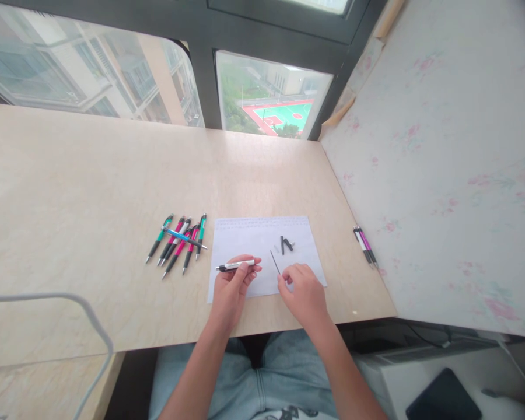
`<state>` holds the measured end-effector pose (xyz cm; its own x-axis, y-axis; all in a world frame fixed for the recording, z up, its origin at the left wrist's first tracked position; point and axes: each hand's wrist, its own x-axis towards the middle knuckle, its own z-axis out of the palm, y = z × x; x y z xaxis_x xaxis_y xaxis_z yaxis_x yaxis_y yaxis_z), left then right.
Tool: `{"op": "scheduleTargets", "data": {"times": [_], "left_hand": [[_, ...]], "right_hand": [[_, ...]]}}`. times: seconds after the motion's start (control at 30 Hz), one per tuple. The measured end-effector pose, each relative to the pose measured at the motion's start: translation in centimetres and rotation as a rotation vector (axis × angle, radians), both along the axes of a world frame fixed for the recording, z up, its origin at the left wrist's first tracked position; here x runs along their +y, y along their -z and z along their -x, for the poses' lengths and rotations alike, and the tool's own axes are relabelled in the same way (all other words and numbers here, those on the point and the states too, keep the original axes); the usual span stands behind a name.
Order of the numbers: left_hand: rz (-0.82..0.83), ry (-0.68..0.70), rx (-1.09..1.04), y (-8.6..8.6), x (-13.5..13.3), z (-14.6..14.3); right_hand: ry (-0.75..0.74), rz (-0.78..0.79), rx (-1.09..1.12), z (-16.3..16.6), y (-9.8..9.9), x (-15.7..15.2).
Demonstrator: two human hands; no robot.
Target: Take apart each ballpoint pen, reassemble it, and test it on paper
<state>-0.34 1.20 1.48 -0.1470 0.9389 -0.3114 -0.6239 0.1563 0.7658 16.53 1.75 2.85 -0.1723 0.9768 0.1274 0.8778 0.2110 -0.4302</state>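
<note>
Over the left part of a white paper sheet [262, 230], my left hand [236, 283] is closed on a white pen barrel [236, 266] with a black clip end, held nearly level. My right hand [303, 289] pinches the lower end of a thin dark pen refill [275, 261] between thumb and forefinger; the refill slants up and left above the sheet. Just beyond it lie black pen parts: a short black grip piece [282, 245] and another black piece [288, 244] with a light tip. A small pale piece, perhaps a spring, rests beside them.
Left of the sheet lies a pile of click pens [179, 239] in green, pink, white and blue. A white and a purple pen [367, 245] lie by the papered wall [455, 204]. A grey cable [83, 303] loops over the lower left. Windows stand behind the table.
</note>
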Motion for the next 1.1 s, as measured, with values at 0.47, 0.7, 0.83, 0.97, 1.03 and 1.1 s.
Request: {"op": "scheduleTargets", "data": {"times": [0.47, 0.7, 0.83, 0.97, 1.03, 1.1], "left_hand": [[0.005, 0.054, -0.014, 0.1, -0.3, 0.1], [0.015, 0.062, -0.029, -0.2, -0.2, 0.0], [0.025, 0.067, -0.032, -0.1, -0.2, -0.1], [-0.013, 0.052, 0.036, -0.2, -0.4, 0.1], [-0.037, 0.033, 0.18, -0.6, -0.6, 0.4], [-0.048, 0.022, 0.402, -1.2, -0.9, 0.9]], "right_hand": [[0.145, -0.111, -0.044, 2.0, 1.3, 3.3], [0.153, 0.115, 0.437, 0.6, 0.5, 0.6], [0.2, 0.356, 0.871, 1.4, 0.2, -0.1], [0.247, 0.542, 1.262, 3.5, -0.2, 0.7], [0.246, 0.645, 1.415, 4.5, -0.3, 1.0], [0.242, 0.748, 1.535, 5.3, -0.4, 1.0]]}}
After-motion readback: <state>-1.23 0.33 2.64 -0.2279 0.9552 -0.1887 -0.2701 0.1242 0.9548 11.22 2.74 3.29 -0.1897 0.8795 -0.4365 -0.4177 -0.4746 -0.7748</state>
